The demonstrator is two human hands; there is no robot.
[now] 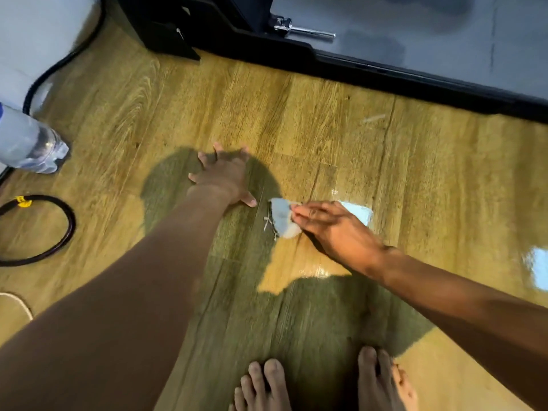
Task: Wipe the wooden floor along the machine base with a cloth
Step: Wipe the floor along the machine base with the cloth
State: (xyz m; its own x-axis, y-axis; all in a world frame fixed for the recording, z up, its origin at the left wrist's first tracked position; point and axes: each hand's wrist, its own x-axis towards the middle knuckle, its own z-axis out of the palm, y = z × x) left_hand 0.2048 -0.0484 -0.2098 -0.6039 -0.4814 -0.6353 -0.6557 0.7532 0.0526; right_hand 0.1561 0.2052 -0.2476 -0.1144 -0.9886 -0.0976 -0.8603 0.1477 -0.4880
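Left grip: flat on the floor, fingers spread, palm down, arm reaching in from near left.
Right grip: fingers close together and nearly straight, tips on the right edge of the cloth. Thumb hidden, so you cannot tell press from pinch.
Cloth: pale, frayed threads on its left side, lying on the floor just right of your left thumb, well short of the base.
Base: black, runs along the far edge from left to far right.
Left side: bottle on its side, black ring nearer.
Bare feet at the near edge.
Frame blurred.
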